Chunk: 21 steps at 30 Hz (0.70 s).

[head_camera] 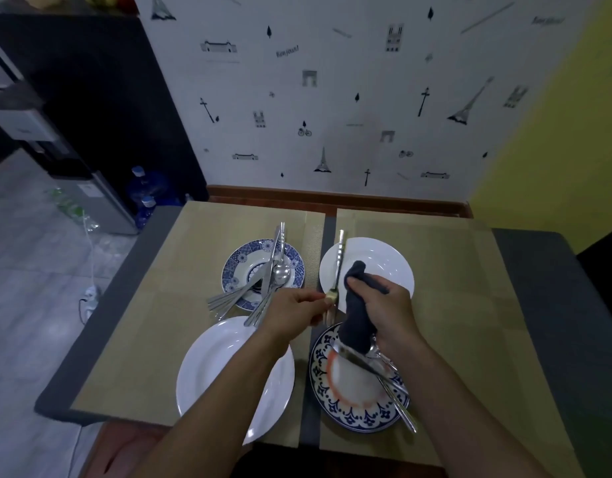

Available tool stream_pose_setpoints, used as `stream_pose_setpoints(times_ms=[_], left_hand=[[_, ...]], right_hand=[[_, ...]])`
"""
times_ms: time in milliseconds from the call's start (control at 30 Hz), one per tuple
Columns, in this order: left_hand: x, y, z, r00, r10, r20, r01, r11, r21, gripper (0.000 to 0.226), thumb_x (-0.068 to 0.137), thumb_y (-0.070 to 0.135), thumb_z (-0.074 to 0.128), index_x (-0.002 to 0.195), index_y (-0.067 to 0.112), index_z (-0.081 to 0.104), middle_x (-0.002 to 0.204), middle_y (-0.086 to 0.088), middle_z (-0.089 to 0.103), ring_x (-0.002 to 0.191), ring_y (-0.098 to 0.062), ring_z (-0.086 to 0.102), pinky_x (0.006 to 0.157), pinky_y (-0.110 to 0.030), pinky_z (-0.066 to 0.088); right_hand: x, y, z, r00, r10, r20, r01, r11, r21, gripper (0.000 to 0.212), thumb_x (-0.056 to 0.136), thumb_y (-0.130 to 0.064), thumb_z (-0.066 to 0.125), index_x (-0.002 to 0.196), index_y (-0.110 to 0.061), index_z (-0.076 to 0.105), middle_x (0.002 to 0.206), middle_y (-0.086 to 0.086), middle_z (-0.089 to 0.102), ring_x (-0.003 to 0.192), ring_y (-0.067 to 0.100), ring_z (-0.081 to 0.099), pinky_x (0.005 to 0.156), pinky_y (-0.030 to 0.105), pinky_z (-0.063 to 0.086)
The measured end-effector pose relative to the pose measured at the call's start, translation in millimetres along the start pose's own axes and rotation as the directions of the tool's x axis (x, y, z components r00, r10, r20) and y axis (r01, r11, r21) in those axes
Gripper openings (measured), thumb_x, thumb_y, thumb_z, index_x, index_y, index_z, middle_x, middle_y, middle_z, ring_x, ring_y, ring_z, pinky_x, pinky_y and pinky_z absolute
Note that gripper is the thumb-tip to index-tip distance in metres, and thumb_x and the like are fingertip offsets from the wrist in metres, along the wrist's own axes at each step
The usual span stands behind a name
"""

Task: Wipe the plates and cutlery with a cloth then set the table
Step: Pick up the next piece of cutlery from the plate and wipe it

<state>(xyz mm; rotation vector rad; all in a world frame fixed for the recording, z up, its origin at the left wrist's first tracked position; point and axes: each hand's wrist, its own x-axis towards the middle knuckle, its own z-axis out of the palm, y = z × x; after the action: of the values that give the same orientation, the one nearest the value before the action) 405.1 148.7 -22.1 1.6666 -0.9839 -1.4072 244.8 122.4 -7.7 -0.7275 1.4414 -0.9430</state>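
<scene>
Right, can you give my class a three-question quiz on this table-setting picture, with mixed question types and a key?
1. True or false: the right hand grips a dark cloth.
2. How many plates lie on the table? A) two B) three C) four
3. Fill in: the left hand pinches a single ____, its handle pointing away from the person.

Key: 1 true; 2 C; 3 fork.
</scene>
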Motion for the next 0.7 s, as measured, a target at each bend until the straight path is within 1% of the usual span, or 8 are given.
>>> stream_pose_setpoints(times_ms=[67,133,233,333,400,467,533,700], left_hand=[[7.6,-4.6,-10.3,0.998,-0.01,-0.066,0.01,1.0,0.006,0.014,0.088,0.014,0.075,0.1,0.008,0.078,0.084,-0.008,0.076,0.067,-0.012,0.063,0.065,-0.022,0.055],[19.1,-9.4,-21.9,0.988,-0.024,-0.154,0.024,1.0,-0.003,0.017,0.086,0.009,0.076,0.103,0.006,0.077,0.083,-0.009,0.076,0.071,-0.018,0.066,0.074,-0.031,0.059],[41.1,-17.2,-40.8,0.961,-0.025,-0.274,0.032,0.999,0.022,0.023,0.083,0.004,0.077,0.105,0.01,0.077,0.082,-0.004,0.075,0.079,-0.026,0.071,0.081,-0.038,0.061],[67.5,-27.9,-62.6,0.935,0.044,-0.351,0.015,0.987,0.163,0.025,0.082,0.007,0.078,0.106,0.015,0.078,0.081,-0.004,0.075,0.074,-0.023,0.071,0.08,-0.038,0.061],[84.5,-32.8,-76.9,0.919,0.053,-0.39,0.05,0.968,0.247,0.021,0.083,0.01,0.076,0.103,0.017,0.08,0.076,-0.002,0.074,0.07,-0.022,0.069,0.078,-0.04,0.06],[100.9,-35.7,-88.9,0.911,0.037,-0.41,0.097,0.949,0.301,0.02,0.085,0.012,0.074,0.104,0.017,0.079,0.079,-0.002,0.074,0.073,-0.023,0.071,0.077,-0.039,0.061],[117.6,-39.7,-98.6,0.911,0.01,-0.413,0.135,0.937,0.322,0.02,0.086,0.013,0.075,0.105,0.015,0.079,0.09,-0.006,0.076,0.078,-0.021,0.07,0.081,-0.034,0.059],[154.3,-50.6,-114.4,0.91,-0.02,-0.413,0.185,0.913,0.364,0.021,0.084,0.021,0.077,0.104,0.017,0.079,0.099,-0.005,0.077,0.09,-0.022,0.071,0.092,-0.038,0.057]], right_hand=[[3.6,-2.9,1.6,1.0,-0.004,-0.012,0.004,1.0,0.011,0.012,0.086,-0.017,0.08,0.092,-0.026,0.076,0.092,0.003,0.079,0.095,0.026,0.072,0.09,0.041,0.058],[5.8,-2.4,3.4,1.0,-0.008,0.0,0.008,1.0,0.001,0.012,0.087,-0.015,0.08,0.095,-0.023,0.078,0.09,0.002,0.08,0.097,0.024,0.073,0.089,0.038,0.058],[7.1,1.8,7.0,1.0,0.003,0.011,-0.003,1.0,-0.026,0.012,0.087,-0.015,0.079,0.096,-0.022,0.079,0.088,0.002,0.08,0.097,0.025,0.073,0.092,0.041,0.058],[9.5,5.4,8.1,1.0,0.027,0.003,-0.027,0.999,-0.039,0.011,0.088,-0.016,0.079,0.095,-0.024,0.079,0.088,0.001,0.08,0.098,0.026,0.073,0.093,0.043,0.057],[11.2,6.7,8.4,0.999,0.034,-0.006,-0.034,0.999,-0.039,0.012,0.088,-0.016,0.078,0.098,-0.023,0.079,0.087,0.001,0.08,0.097,0.025,0.073,0.091,0.041,0.057],[12.8,7.8,8.6,0.999,0.037,-0.017,-0.038,0.999,-0.039,0.012,0.089,-0.015,0.078,0.098,-0.022,0.078,0.087,0.001,0.08,0.095,0.024,0.074,0.089,0.039,0.058],[14.8,8.5,9.0,0.999,0.038,-0.035,-0.04,0.998,-0.051,0.012,0.089,-0.013,0.077,0.095,-0.023,0.078,0.086,0.0,0.08,0.093,0.02,0.074,0.088,0.037,0.058],[23.3,10.5,6.3,0.995,0.066,-0.075,-0.071,0.995,-0.071,0.011,0.09,-0.015,0.077,0.096,-0.023,0.079,0.087,0.004,0.08,0.094,0.024,0.075,0.089,0.042,0.058]])
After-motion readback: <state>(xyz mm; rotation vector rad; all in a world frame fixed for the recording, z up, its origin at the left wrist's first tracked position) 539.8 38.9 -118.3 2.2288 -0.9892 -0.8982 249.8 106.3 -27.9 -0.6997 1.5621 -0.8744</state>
